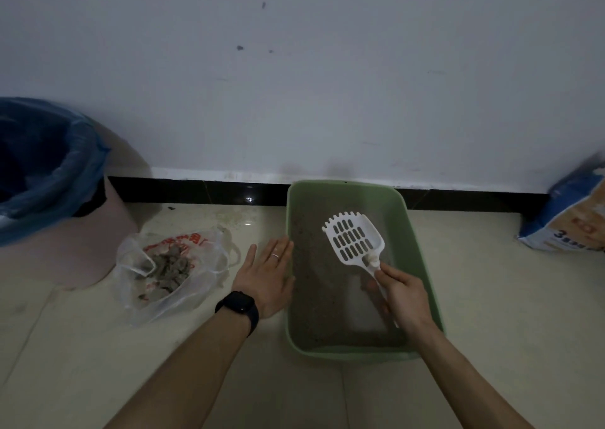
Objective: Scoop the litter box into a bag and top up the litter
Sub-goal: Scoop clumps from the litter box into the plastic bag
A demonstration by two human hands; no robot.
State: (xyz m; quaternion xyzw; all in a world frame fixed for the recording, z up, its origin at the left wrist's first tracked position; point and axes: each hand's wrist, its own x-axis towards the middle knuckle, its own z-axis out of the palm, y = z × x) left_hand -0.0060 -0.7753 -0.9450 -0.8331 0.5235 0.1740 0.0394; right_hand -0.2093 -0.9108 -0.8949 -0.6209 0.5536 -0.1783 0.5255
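A green litter box (422, 265) with a thin layer of grey litter (314, 278) stands on the floor against the wall. My right hand (404, 297) grips the handle of a white slotted scoop (353, 237), held above the litter with its head empty. My left hand (266, 274), fingers straight, rests flat against the box's left rim. Left of it lies an open clear plastic bag (170, 271) with red print, holding grey clumps. A blue and white litter bag (576, 219) stands at the far right by the wall.
A pink bin (65, 252) lined with a blue bag stands at the far left, close to the plastic bag. A black skirting strip (196, 191) runs along the white wall. Pale floor tiles (294, 389) lie in front of the box.
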